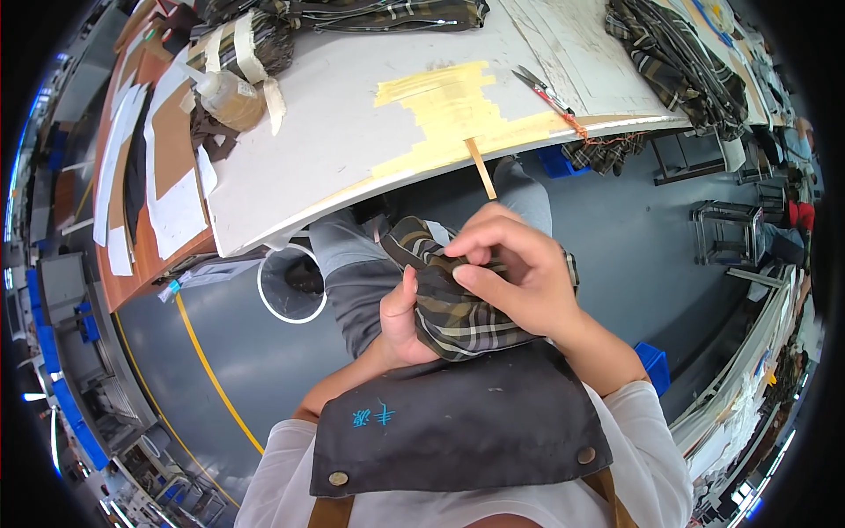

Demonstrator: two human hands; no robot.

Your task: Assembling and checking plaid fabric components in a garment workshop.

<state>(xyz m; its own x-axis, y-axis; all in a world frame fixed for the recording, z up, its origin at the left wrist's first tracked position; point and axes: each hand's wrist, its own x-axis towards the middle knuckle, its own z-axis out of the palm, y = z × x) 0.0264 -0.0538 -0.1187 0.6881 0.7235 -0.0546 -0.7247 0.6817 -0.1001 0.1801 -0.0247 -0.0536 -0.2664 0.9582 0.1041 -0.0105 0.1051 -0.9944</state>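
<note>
A folded piece of dark plaid cloth point(480, 327), with brown, olive and white checks, is bunched up above my lap. My left hand point(405, 324) grips its left side, thumb up along the front and the other fingers hidden behind the cloth. Over the upper part of the cloth, my right hand point(524, 273) is bent into a pinch, thumb and index fingertips close together at a dark fold. Whatever lies between those fingertips is too small to make out.
Ahead stands a white worktable point(330, 132) with yellow tape point(440, 97) and a wooden strip point(481, 167) jutting over its edge. On it lie thread snips point(539, 88), a glue bottle point(231, 99) and plaid bundles point(678, 66). A white-rimmed bin point(264, 295) stands left of my legs.
</note>
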